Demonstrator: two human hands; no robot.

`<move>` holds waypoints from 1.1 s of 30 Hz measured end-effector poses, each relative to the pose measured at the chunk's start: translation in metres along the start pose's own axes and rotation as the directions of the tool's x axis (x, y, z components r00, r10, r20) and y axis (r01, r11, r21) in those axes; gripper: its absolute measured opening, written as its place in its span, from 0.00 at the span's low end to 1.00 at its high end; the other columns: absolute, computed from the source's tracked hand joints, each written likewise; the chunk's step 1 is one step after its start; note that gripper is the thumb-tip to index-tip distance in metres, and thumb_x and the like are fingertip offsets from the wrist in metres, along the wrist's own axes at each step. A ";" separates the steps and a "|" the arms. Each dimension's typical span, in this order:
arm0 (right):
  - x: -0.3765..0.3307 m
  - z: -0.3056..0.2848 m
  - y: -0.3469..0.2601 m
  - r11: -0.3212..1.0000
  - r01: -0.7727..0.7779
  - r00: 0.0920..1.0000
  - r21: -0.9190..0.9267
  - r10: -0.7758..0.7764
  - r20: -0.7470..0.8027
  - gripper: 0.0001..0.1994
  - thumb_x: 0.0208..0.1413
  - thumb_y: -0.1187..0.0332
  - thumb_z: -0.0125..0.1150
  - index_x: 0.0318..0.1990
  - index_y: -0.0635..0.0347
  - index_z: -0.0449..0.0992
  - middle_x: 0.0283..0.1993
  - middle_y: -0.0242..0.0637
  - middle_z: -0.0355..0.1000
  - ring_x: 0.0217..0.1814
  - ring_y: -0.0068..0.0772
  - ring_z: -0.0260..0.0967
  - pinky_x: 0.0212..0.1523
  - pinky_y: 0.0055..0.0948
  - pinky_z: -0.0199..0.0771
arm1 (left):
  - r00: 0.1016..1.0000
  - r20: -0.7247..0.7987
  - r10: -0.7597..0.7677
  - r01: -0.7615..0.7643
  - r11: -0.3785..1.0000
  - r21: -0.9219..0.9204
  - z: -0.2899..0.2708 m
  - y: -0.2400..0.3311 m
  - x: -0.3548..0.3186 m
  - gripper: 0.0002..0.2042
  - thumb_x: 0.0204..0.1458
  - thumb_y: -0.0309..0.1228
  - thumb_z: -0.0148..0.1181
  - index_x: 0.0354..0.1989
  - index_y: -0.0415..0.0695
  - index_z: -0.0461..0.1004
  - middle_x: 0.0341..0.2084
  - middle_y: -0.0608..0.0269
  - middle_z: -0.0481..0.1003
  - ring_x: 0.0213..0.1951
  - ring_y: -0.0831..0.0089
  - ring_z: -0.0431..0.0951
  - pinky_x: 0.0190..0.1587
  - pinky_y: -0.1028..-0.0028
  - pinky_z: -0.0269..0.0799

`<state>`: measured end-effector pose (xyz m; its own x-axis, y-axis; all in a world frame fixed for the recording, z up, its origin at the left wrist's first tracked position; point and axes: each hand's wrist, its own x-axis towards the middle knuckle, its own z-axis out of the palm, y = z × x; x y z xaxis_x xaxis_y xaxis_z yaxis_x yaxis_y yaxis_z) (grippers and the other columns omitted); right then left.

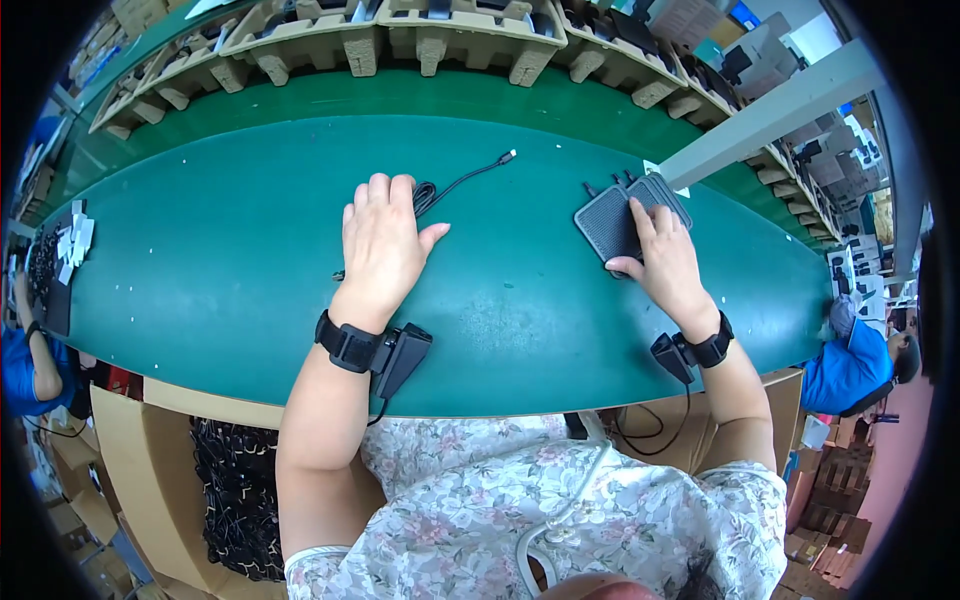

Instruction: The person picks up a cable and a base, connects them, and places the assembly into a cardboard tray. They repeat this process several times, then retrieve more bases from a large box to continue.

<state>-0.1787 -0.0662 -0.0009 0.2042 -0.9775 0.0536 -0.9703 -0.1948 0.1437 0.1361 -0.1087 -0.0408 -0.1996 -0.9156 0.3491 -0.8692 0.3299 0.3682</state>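
My left hand lies over a coiled black cable, its fingers close together and the thumb held out to the side. One plug end stretches away to the upper right; the other shows by the wrist. The cable's middle is hidden under the palm. On the right, my right hand grips a flat black box with a finely textured top, thumb at its near edge and fingers across it. A second similar dark box sits against its far right side. Short dark stubs stick out at their far edges.
Molded cardboard trays line the shelf behind the green table. A grey post rises beyond the boxes. A dark tray with white pieces lies far left. Cartons stand below the front edge, one holding black cables. Co-workers sit at both sides.
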 end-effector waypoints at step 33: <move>0.290 -0.015 0.002 0.309 -0.057 0.963 0.949 0.267 -0.029 0.12 0.56 0.63 0.54 0.25 0.60 0.69 0.21 0.30 0.69 0.19 0.16 0.61 0.21 0.18 0.61 | 0.988 -0.107 -0.112 0.104 0.991 -0.079 0.005 -0.009 0.001 0.14 0.42 0.30 0.62 0.37 0.44 0.68 0.31 0.59 0.67 0.37 0.60 0.69 0.38 0.64 0.66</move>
<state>-0.1194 -0.3487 0.0296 -0.0583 -0.9912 0.1191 -0.4351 -0.0821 -0.8966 0.1414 -0.1139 -0.0484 -0.0519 -0.9170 0.3956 -0.8467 0.2504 0.4694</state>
